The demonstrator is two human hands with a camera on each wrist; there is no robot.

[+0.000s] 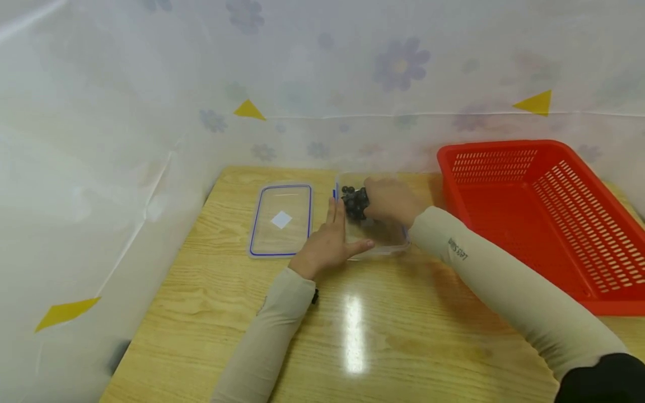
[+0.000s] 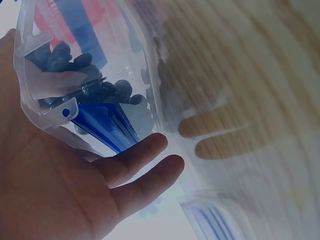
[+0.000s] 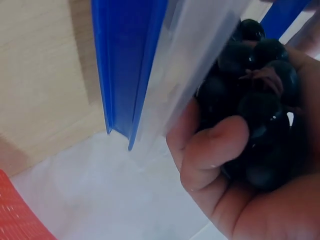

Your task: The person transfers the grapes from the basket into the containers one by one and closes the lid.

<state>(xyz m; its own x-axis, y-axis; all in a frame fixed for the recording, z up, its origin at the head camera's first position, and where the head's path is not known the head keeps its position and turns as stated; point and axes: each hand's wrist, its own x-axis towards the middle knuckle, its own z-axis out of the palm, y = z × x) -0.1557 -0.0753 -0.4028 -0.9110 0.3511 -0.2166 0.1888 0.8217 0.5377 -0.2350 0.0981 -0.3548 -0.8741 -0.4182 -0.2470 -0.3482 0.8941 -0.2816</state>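
Because it lies flat on the wooden surface (image 1: 211,313) at the left, the clear lid (image 1: 280,220) with its blue seal is out of the way, just beside the container and not touching any hand. It seems put there so that the box stays open from above.

Next to it comes the left hand (image 1: 330,243). Its fingers are straight and spread a little, and the palm presses flat against the left wall of the clear container (image 1: 383,238), with the thumb reaching along the near side. In the left wrist view the same hand (image 2: 65,185) lies against the transparent wall (image 2: 45,115), with a blue clasp just behind it. I judge that this hand only steadies the box so it does not slide; it grips nothing.

Inside the container, toward its far left corner, is the bunch of dark grapes (image 1: 355,202). The right hand (image 1: 390,200) reaches into the box from the right, and its fingers are curled round the bunch. The right wrist view shows this closely: the thumb (image 3: 215,150) pinches the round, shiny grapes (image 3: 260,115) against the palm, close to the container's wall and its blue clasp (image 3: 125,65). Whether the grapes already rest on the bottom I cannot tell.

At the far right, well apart from both hands, stands a red perforated basket (image 1: 569,224) on the same surface.
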